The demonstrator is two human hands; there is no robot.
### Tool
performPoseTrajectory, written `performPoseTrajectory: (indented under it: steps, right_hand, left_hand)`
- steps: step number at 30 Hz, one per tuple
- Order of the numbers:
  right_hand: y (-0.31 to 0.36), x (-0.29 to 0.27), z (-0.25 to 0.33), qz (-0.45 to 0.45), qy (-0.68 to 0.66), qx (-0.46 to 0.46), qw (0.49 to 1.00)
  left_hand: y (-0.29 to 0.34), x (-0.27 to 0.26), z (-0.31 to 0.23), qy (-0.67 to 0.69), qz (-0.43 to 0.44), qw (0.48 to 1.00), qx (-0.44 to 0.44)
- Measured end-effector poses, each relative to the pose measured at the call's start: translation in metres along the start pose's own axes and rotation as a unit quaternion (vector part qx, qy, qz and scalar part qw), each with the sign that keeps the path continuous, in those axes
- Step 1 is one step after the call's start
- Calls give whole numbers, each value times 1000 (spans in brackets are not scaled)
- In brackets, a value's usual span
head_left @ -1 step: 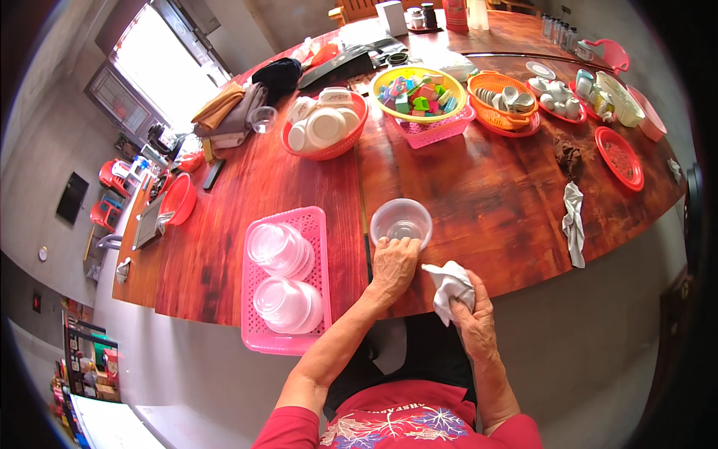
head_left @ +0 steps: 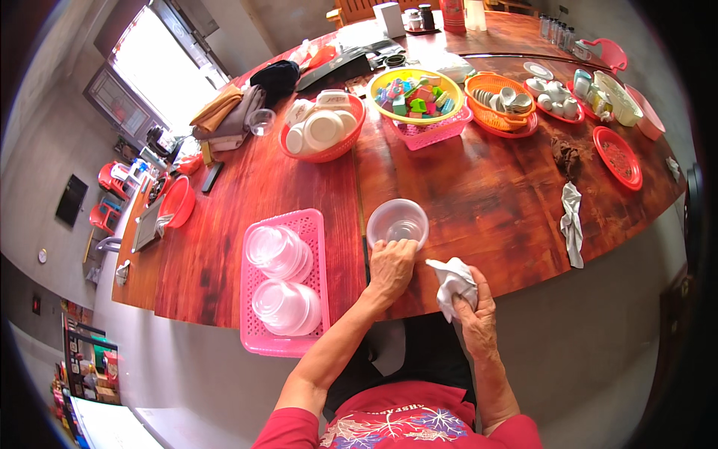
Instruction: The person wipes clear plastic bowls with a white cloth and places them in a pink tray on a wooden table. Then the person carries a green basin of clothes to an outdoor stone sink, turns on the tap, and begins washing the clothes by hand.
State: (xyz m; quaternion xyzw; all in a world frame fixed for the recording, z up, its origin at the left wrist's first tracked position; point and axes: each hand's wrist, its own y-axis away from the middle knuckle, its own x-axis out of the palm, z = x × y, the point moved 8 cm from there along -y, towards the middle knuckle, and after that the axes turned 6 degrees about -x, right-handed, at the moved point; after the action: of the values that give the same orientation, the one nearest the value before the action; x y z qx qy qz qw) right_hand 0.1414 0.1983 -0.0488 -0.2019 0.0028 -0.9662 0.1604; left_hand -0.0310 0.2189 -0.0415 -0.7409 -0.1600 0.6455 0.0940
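Observation:
A clear plastic bowl (head_left: 398, 218) stands upright on the wooden table in front of me. My left hand (head_left: 392, 266) grips its near rim, fingers curled over the edge. In my right hand (head_left: 476, 305) is a crumpled white cloth (head_left: 453, 284), held just past the table's near edge, to the right of the bowl and apart from it. To the left, a pink perforated basket (head_left: 322, 275) carries two stacks of clear plastic bowls (head_left: 283, 251), turned upside down.
Across the table (head_left: 486, 194) stand a red basket of white dishes (head_left: 321, 155), a yellow basket of colourful blocks (head_left: 415, 117) and an orange basket of spoons (head_left: 493, 120). At right lie a red tray (head_left: 618, 159) and a twisted white cloth (head_left: 572, 224). A red bowl (head_left: 178, 202) sits far left.
My right hand and the cloth have shifted very slightly to the right. The left hand keeps its grip on the bowl.

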Motion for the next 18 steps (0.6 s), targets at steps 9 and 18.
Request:
performPoseTrajectory:
  steps: [9,18]
  right_hand:
    - [-1,94,70,74,489,-387,779]
    - [-53,93,46,150,179,-205,950]
  left_hand:
    - [61,-59,-4,521,21,836,-169]
    - [106,-77,-10,581,76,794,-160]
